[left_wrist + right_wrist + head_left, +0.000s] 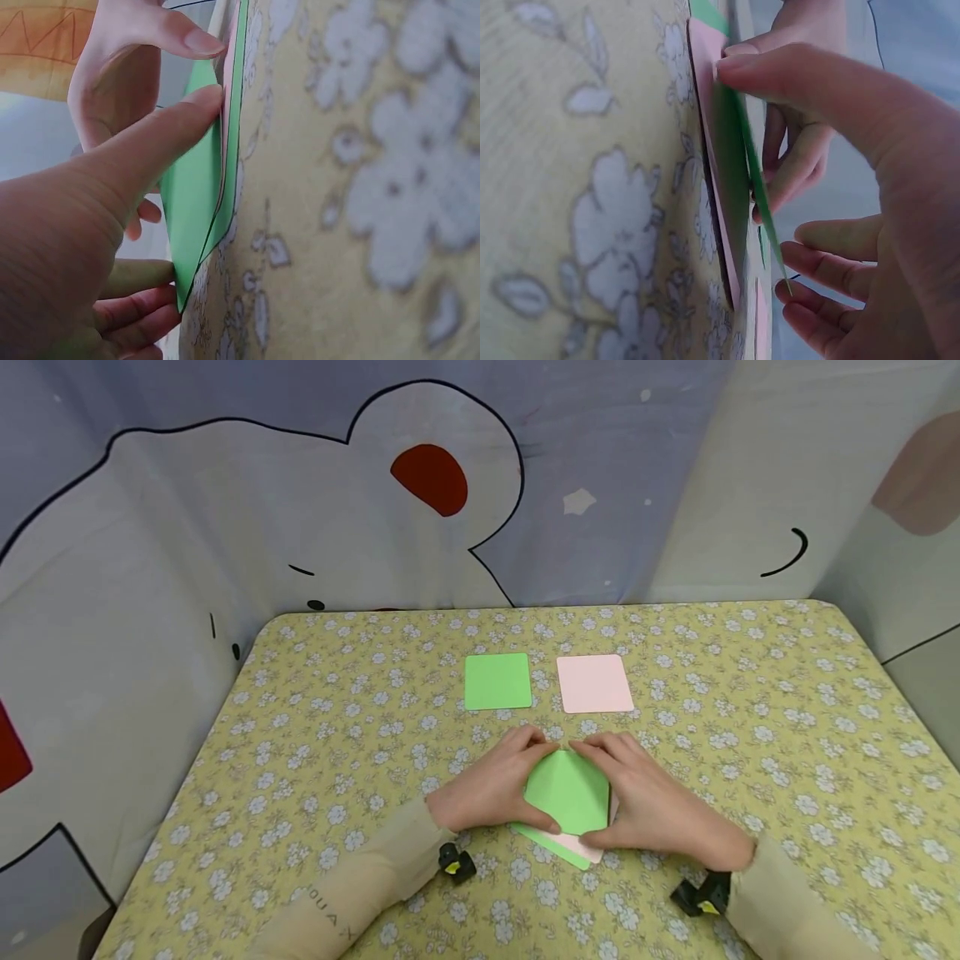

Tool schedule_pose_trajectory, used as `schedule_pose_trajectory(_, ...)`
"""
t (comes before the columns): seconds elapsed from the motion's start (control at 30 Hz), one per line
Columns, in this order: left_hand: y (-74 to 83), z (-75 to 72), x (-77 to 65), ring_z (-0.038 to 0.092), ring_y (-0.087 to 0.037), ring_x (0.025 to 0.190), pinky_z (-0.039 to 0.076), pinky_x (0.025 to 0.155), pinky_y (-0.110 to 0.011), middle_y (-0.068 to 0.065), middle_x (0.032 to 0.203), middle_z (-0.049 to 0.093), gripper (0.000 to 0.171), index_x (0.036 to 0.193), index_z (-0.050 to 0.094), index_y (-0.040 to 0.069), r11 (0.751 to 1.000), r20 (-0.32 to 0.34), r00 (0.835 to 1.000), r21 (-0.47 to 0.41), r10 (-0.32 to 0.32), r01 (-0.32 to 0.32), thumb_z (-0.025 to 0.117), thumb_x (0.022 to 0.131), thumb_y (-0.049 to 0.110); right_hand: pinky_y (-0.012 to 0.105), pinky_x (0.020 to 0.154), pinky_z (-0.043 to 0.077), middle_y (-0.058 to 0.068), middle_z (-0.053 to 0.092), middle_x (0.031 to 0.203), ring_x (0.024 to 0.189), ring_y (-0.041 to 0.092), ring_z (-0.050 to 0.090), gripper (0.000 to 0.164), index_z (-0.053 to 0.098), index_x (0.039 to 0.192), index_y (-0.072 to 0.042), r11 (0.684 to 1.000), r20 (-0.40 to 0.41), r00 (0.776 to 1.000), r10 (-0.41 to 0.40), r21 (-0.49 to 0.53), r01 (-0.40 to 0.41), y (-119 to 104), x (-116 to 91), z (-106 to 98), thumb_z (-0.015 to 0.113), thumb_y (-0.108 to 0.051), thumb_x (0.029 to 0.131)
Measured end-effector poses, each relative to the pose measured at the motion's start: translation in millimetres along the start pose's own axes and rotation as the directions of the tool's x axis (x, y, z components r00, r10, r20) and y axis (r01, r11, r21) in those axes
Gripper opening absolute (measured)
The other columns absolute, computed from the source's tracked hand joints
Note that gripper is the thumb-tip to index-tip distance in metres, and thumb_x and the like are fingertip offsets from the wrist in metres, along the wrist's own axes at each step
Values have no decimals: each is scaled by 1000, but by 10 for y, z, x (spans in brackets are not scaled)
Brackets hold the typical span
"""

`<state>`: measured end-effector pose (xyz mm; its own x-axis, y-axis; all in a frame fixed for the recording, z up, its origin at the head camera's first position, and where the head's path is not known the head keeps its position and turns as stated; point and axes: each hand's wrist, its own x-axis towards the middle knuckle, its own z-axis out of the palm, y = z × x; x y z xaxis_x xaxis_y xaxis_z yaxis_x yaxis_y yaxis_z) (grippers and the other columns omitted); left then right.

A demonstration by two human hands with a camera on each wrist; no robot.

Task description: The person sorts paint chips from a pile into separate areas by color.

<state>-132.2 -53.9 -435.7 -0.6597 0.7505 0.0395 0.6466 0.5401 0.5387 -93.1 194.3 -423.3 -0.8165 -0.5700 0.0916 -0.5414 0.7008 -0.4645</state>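
Observation:
In the head view, my left hand (491,783) and right hand (647,800) hold a green square card (567,793) between them, thumbs at its near edge and fingers at its far side. A crease or faint bend runs down the card's surface. Under it lies a pink card (589,848), and below that another green card (553,846), turned at an angle on the cloth. From the right wrist view, the held card is tilted up from the pink card (708,52), with its far edge raised against the fingers.
Beyond the hands, a green card (498,682) and a pink card (595,684) lie flat side by side. A yellow flowered cloth (337,718) covers the table. Behind it hangs a printed curtain (600,477).

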Motion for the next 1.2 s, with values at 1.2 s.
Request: schedule_pose_trajectory(1.2, -267, -420, -12, 44, -21, 135, 43, 109, -32, -7, 153, 36, 113, 158, 35, 4, 990, -115, 983, -12, -140, 140, 92, 71, 51, 51, 105, 44, 12, 42, 153, 137, 28, 39, 108, 41, 154, 0, 994, -93, 993, -73, 73, 80, 158, 581, -98, 92, -48, 72)
